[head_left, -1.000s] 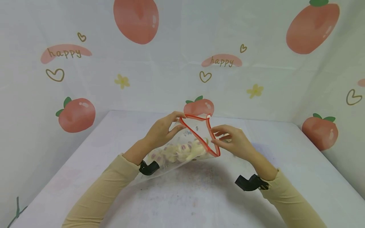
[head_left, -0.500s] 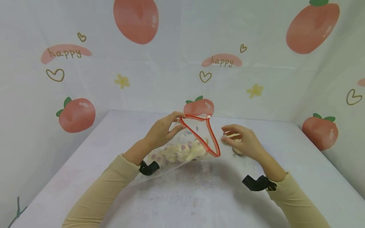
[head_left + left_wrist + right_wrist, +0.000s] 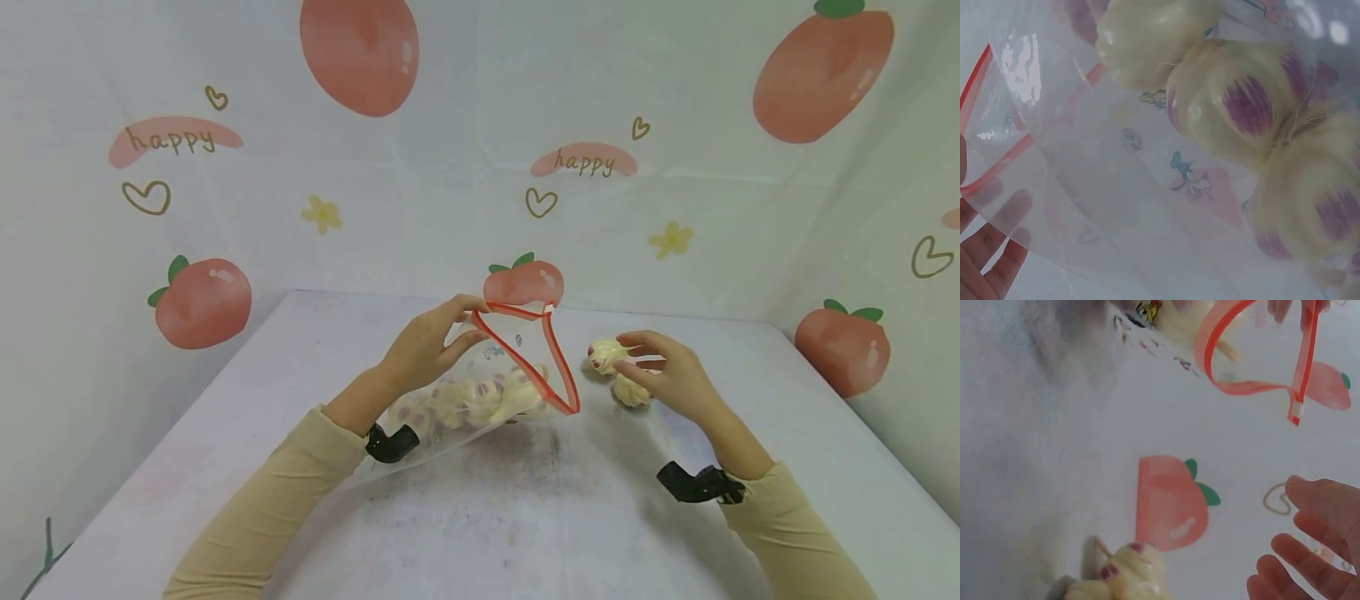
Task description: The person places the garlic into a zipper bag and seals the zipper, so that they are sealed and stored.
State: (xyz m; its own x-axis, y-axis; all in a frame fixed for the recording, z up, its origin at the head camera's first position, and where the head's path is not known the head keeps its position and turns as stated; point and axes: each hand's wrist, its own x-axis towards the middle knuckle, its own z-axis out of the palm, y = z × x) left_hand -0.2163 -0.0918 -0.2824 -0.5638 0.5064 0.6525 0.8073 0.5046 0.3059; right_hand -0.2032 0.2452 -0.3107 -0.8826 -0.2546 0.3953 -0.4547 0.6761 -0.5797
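Note:
My left hand [image 3: 427, 346] pinches the red-edged mouth of a clear plastic zip bag [image 3: 480, 433] and holds it open. Several garlic bulbs [image 3: 480, 402] with purple patches lie inside; the left wrist view shows bulbs [image 3: 1229, 106] large through the plastic. Right of the bag, my right hand [image 3: 671, 375] hovers with fingers apart and nothing in its grasp. Two loose garlic bulbs, one farther back [image 3: 604, 357] and one nearer [image 3: 632, 390], sit on the table just left of and under that hand. The right wrist view has loose garlic [image 3: 1135, 572] below left of the fingers.
The white table [image 3: 450, 533] carries grey smudges in front of the bag. A white cloth [image 3: 435, 167] printed with peaches, hearts and "happy" hangs behind and at both sides. Dark wrist mounts [image 3: 697, 483] protrude from beneath both hands.
My right hand has moved right, away from the bag's mouth, to over the two loose garlic bulbs, which have come into view. The left hand and bag stay in place.

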